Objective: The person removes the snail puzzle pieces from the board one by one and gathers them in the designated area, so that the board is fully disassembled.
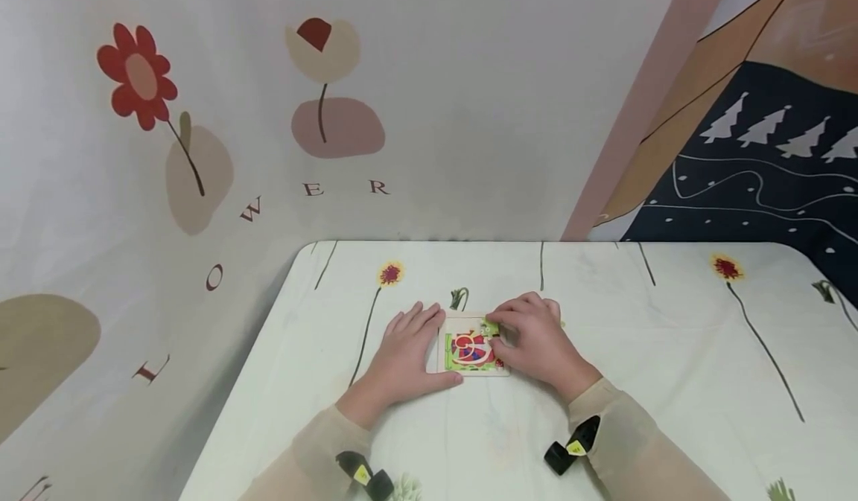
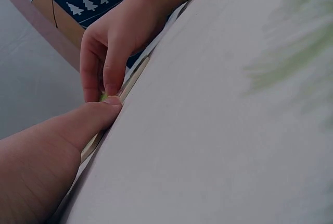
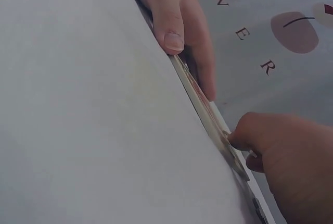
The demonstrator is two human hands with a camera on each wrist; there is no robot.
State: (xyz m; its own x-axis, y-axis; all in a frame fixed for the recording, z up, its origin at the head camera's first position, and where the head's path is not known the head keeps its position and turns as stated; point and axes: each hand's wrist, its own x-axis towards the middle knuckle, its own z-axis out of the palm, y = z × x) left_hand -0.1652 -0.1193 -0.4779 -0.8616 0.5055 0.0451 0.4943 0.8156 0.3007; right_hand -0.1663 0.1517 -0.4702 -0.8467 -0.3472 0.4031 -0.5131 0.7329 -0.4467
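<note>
A small wooden jigsaw puzzle (image 1: pixel 469 352) with a light frame and a red, blue and green picture lies flat on the table. My left hand (image 1: pixel 405 352) rests along its left side. Its fingers are fairly straight, and the thumb touches the front edge, as the left wrist view also shows. Over the right part of the board, my right hand (image 1: pixel 536 337) pinches a green puzzle piece (image 1: pixel 491 328) between thumb and fingers. A bit of green shows under those fingertips in the left wrist view. The right fingers partly hide the board's right side.
White cloth with printed flowers covers the table (image 1: pixel 670 352). Behind it hangs a pale fabric backdrop (image 1: pixel 469 114) with flower prints and letters, and a dark panel with tree shapes (image 1: pixel 771 166) on the right. Each sleeve carries a black wrist camera (image 1: pixel 573 447).
</note>
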